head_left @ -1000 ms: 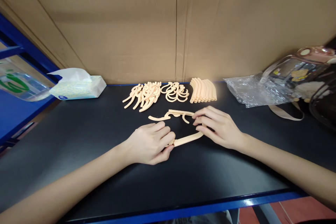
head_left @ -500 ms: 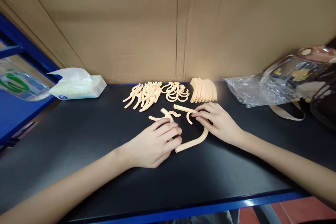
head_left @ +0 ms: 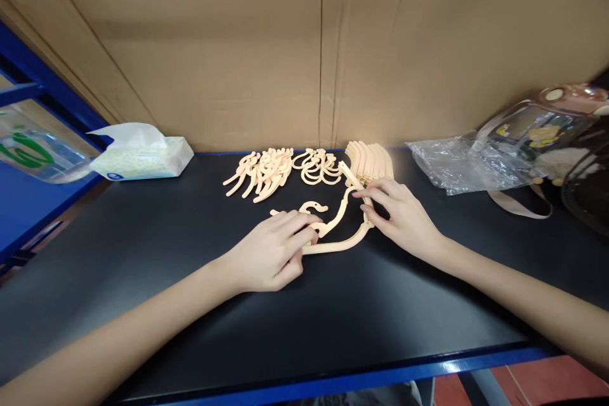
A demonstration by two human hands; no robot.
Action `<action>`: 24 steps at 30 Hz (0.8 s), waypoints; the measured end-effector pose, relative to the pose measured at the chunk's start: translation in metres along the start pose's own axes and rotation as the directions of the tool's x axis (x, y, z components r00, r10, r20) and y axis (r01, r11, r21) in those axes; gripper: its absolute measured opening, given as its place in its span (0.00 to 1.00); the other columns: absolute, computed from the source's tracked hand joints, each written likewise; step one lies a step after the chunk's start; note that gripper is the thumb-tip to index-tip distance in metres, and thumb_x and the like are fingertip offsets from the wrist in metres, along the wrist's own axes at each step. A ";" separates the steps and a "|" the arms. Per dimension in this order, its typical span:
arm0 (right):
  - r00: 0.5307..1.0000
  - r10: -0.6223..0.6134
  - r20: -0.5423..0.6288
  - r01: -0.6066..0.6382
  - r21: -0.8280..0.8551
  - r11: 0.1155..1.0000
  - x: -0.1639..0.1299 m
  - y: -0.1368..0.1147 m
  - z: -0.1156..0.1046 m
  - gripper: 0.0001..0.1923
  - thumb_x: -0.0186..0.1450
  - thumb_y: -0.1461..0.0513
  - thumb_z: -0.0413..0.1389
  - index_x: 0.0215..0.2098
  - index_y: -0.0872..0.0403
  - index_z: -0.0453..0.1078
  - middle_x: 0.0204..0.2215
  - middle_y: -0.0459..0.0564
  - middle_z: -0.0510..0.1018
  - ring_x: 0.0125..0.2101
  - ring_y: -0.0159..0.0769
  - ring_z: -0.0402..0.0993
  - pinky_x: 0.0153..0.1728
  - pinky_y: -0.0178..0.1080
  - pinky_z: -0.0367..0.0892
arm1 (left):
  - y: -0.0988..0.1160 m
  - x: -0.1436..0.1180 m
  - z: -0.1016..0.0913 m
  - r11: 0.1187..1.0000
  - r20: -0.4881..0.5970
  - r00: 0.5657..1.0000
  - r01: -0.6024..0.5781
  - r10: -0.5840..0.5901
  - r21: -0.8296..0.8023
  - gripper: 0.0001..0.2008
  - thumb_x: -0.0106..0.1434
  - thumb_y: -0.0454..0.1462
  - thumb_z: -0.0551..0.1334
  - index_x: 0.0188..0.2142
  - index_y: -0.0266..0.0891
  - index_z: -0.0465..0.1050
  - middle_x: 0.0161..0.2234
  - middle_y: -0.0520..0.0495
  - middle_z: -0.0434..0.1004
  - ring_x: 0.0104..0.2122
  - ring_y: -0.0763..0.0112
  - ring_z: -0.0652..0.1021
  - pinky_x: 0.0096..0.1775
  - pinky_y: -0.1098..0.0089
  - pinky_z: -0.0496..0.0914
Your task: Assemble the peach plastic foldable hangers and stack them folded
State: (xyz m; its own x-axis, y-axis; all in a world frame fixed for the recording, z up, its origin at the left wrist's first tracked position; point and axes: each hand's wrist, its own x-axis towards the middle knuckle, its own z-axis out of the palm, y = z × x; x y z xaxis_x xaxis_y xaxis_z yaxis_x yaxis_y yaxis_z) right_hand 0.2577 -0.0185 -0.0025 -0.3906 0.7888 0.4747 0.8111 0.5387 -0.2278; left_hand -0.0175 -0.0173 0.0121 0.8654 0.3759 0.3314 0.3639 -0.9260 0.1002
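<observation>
Evidently light, thin and stiff, likely brittle at joints: the curved peach plastic strip (head_left: 340, 243), just nearer than the piled strips (head_left: 370, 163), is pinched endwise by left hand (head_left: 271, 252) and right hand (head_left: 397, 216), fingers closed.

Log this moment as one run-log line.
left hand: pinching curved strip end | right hand: holding other end with hooked piece | spare parts pile: behind | surface: black table
</observation>
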 end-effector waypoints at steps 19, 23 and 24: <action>0.981 -0.159 0.108 0.142 0.147 0.979 -0.002 -0.009 -0.001 0.11 0.68 0.64 0.49 0.46 0.50 0.71 0.38 0.51 0.72 0.39 0.38 0.69 0.42 0.42 0.64 | -0.006 0.001 0.004 0.973 -0.095 0.994 0.075 -0.055 0.220 0.11 0.70 0.32 0.51 0.47 0.36 0.69 0.44 0.43 0.76 0.42 0.66 0.75 0.43 0.65 0.69; 0.967 -0.215 0.138 0.184 0.209 0.961 -0.003 -0.014 -0.003 0.11 0.70 0.59 0.50 0.47 0.50 0.71 0.38 0.51 0.73 0.38 0.37 0.69 0.41 0.41 0.63 | -0.009 0.002 0.004 0.966 -0.145 0.982 0.152 -0.124 0.208 0.09 0.71 0.33 0.51 0.45 0.35 0.68 0.42 0.43 0.75 0.40 0.66 0.75 0.42 0.66 0.69; 0.964 -0.225 0.145 0.189 0.225 0.956 -0.003 -0.015 -0.004 0.11 0.70 0.58 0.50 0.47 0.51 0.71 0.38 0.51 0.74 0.38 0.36 0.69 0.41 0.41 0.62 | -0.008 0.002 0.004 0.964 -0.150 0.979 0.169 -0.140 0.207 0.09 0.71 0.33 0.51 0.45 0.35 0.68 0.42 0.44 0.75 0.40 0.66 0.75 0.42 0.66 0.69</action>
State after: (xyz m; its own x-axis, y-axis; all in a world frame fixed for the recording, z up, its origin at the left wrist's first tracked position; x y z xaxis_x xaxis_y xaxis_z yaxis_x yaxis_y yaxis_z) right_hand 0.2487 -0.0297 0.0028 -0.6216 0.6819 0.3854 0.6034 0.7306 -0.3195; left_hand -0.0174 -0.0087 0.0078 0.7442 0.4923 0.4514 0.5687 -0.8215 -0.0417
